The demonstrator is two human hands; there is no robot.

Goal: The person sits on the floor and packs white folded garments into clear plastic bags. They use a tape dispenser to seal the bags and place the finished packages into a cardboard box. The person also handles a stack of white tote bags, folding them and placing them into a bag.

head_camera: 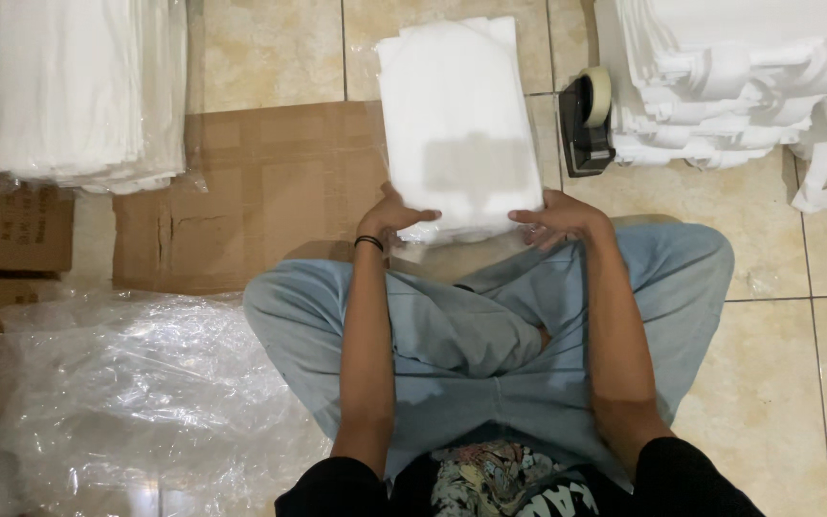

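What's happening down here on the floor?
A person sits cross-legged on a tiled floor, holding a flat bundle of white fabric in a clear bag by its near end, left hand and right hand at its corners. It rests on flattened cardboard. Stacks of white fabric lie to both sides, a tape dispenser beside the bundle, and crumpled plastic sheeting nearby.

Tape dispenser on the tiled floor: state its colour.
Black tape dispenser holding a pale tape roll; head view.

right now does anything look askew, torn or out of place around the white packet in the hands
Mostly tidy. The flattened brown cardboard sheet on the tiled floor has a ragged tear near its left edge. The right-hand pile of white folded fabric is ragged, loops spilling off its right side. The clear-wrapped white packet lies slightly tilted between left hand and right hand.
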